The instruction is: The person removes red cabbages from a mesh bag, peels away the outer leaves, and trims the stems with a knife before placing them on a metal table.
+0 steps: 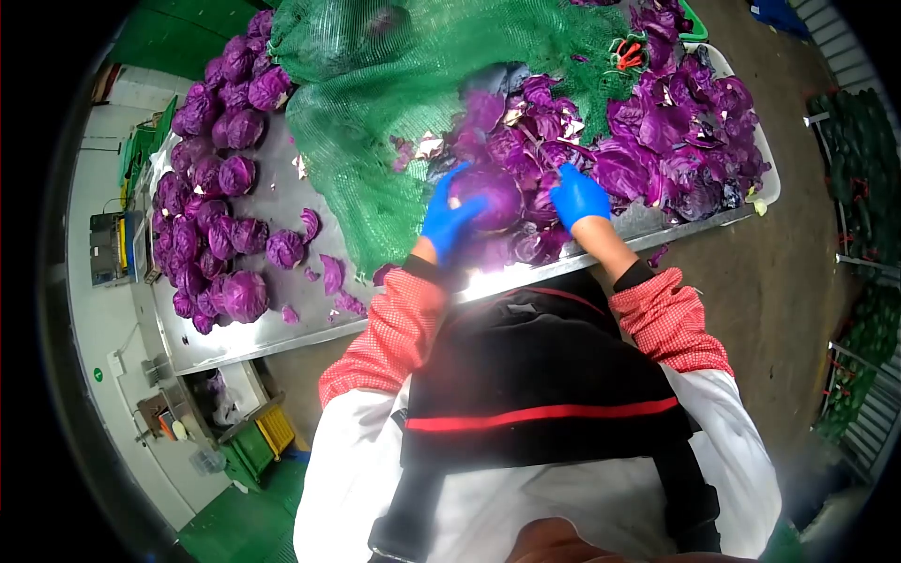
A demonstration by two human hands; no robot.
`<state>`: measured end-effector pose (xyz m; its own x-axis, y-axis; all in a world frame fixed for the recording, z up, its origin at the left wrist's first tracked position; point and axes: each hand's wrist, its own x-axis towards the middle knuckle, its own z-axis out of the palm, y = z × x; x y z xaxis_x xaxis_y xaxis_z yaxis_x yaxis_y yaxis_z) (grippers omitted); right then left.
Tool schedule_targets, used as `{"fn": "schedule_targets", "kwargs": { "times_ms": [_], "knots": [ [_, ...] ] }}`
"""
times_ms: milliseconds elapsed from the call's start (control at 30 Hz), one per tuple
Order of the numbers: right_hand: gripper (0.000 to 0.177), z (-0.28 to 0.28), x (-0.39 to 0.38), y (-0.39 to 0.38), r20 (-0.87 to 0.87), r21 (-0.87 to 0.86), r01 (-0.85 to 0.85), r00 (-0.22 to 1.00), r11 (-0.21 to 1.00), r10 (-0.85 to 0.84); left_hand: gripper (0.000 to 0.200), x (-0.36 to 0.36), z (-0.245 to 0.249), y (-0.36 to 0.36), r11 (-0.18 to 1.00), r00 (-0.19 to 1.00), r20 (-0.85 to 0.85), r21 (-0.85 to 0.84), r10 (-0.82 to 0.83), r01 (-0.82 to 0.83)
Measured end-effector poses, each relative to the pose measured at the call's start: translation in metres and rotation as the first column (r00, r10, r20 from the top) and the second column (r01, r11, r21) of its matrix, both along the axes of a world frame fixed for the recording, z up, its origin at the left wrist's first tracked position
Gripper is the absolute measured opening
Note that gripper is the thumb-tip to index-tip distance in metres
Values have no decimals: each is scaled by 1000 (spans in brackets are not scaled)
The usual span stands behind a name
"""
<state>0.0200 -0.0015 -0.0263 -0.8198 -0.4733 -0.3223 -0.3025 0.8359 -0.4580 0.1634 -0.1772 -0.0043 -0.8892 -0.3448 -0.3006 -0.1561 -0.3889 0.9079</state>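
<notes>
The left hand (449, 221) is wrapping round the near side of a red cabbage head (490, 195), fingers spread and clamping onto it. That looks like bracing, so the round thing isn't rolling on the steel counter (282, 330). The head is sitting at the counter's near edge, right in front of the person's chest, where both arms are reaching it easily. The right hand (578, 195) is hovering just beside it on the other side, fingers curled shut; whether a tool is tucked inside, I can't tell. Loose leaves (676, 131) are piling up behind and to the right, a green net sack (375, 141) is slumping behind the head, and whole cabbages (208, 220) are heaping up well apart on the left.
</notes>
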Motion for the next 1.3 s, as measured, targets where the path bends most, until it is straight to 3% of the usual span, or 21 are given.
{"fn": "schedule_targets", "kwargs": {
  "times_ms": [67, 100, 133, 167, 200, 233, 333, 367, 400, 467, 500, 567, 667, 767, 867, 967, 1067, 1100, 1200, 1233, 1300],
  "knots": [
    [29, -15, -22, 15, -36, 41, 7, 999, 999, -5, 75, 6, 0, -12, 971, 999, 40, 237, 34, -42],
    [35, -3, -27, 19, -8, 119, -49, 999, 992, 51, 78, 8, 21, -10, 976, 1000, -5, 217, -7, 7],
    [36, 13, -26, 17, 27, -6, -77, 997, 997, 77, 79, 4, 24, -18, 980, 989, -41, -145, -142, 135],
    [38, 30, -19, 14, 64, -127, -102, 992, 987, 110, 80, 1, 25, -28, 845, 961, -22, -484, -274, 230],
    [41, 48, -12, 10, 100, -247, -126, 983, 961, 154, 81, 0, 27, -33, 593, 923, 44, -755, -382, 281],
    [46, 67, -6, 3, 112, -261, -198, 966, 945, 234, 89, -9, 36, -27, 412, 872, 123, -844, -473, 343],
    [49, 42, -1, -16, 114, -330, -302, 928, 894, 355, 91, -21, 27, -10, 310, 948, -40, -949, -317, 64],
    [49, 37, -1, -18, 174, -291, -290, 921, 912, 348, 89, -21, 36, -5, 344, 993, 52, -935, -103, 84],
    [49, 41, -2, -18, 196, -252, -287, 920, 924, 339, 84, -13, 8, -6, 442, 996, -43, -894, 78, -74],
    [47, 53, -2, -19, 243, -174, -302, 909, 937, 338, 83, -2, -20, 8, 759, 972, 111, -645, 207, -88],
    [45, 46, 2, -17, 148, -253, -322, 919, 912, 365, 83, 1, -27, 17, 776, 970, 69, -614, 235, -144],
    [44, 45, 9, -16, 99, -184, -355, 921, 916, 377, 85, -4, -22, 39, 823, 956, -3, -507, 293, -254],
    [37, 45, 10, -6, -19, -116, -387, 922, 915, 388, 84, -19, -17, 30, 642, 970, 71, -760, 231, -98],
    [25, 58, 9, 2, -157, -145, -397, 914, 906, 375, 83, -32, -43, 10, 742, 972, 146, -669, 182, -39],
    [22, 51, 8, 1, -136, 11, -411, 903, 912, 409, 82, -41, -16, 10, 771, 969, 199, -636, 149, 12],
    [22, 35, 1, -2, -272, -75, -373, 900, 925, 341, 82, -48, 2, 13, 819, 962, 241, -573, 128, 34],
    [26, -3, -43, -12, -204, -56, -213, 959, 975, 198, 85, -43, -14, 19, 609, 953, 240, -789, 184, 81],
    [33, 19, -55, -14, -100, -16, -179, 979, 984, 176, 89, -40, 1, 21, 661, 961, 231, -746, 152, 75],
    [43, 72, -39, -30, 47, -49, -329, 943, 943, 331, 91, -33, -23, 17, 598, 969, 171, -801, 178, 32],
    [51, 66, -30, -31, 3, -115, -341, 939, 933, 344, 91, -37, -10, 16, 673, 962, 244, -733, 124, 99],
    [49, 46, -21, -43, -26, -156, -268, 963, 951, 267, 91, -31, -10, 18, 635, 974, 196, -769, 117, 78]
  ]
}}
